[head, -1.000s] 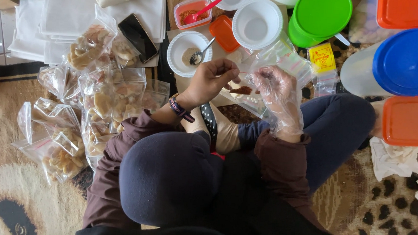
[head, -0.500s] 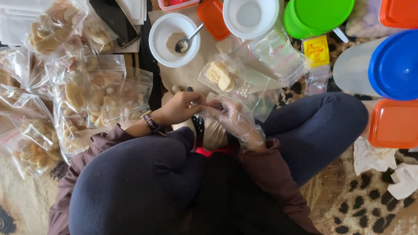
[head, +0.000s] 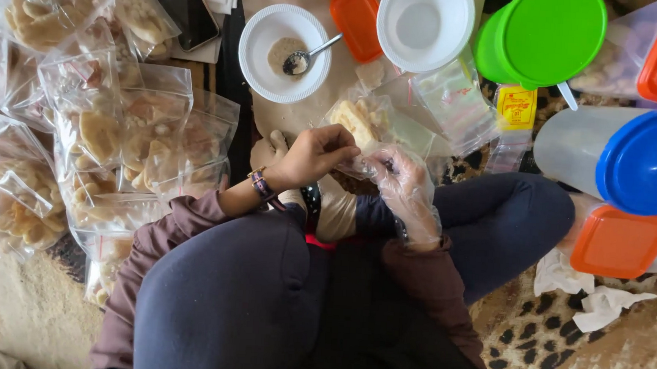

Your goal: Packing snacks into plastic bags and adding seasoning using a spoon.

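Both hands [head: 360, 164] pinch the snack bag [head: 370, 126] between them.

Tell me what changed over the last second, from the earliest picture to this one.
Both hands drew back from the white bowl toward the lap. The left hand and the gloved right hand now pinch the clear bag of pale pieces together at its near edge. The spoon stays in the bowl; the filled bags lie unmoved.
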